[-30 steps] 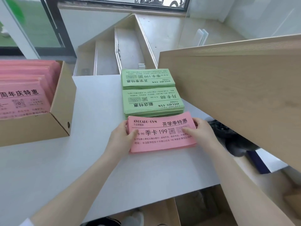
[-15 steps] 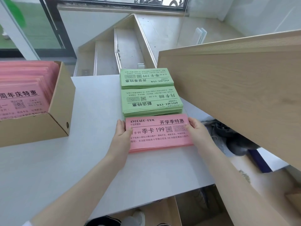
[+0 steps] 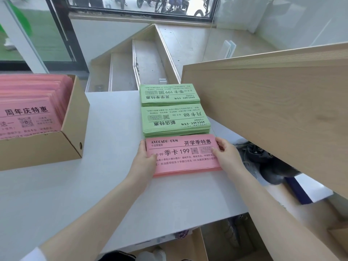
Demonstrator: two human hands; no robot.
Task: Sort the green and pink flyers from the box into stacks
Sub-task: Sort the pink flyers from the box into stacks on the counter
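A stack of pink flyers (image 3: 183,157) lies on the white table (image 3: 84,194), right in front of two green flyer stacks. My left hand (image 3: 146,159) grips the stack's left end, thumb on top. At the right end, my right hand (image 3: 226,153) grips it the same way. The nearer green stack (image 3: 175,119) touches the pink stack's far edge; the farther green stack (image 3: 169,95) sits behind it. A cardboard box (image 3: 73,136) at the left holds more pink flyers (image 3: 28,108).
A large wooden board (image 3: 273,110) slants over the table's right side, close to the stacks. Dark objects (image 3: 263,162) lie under it, past the table's right edge. Behind the table stairs (image 3: 131,72) go down toward a window.
Both hands slid the pink stack slightly away from me, squaring it up against the near green stack. My thumbs stayed on top.
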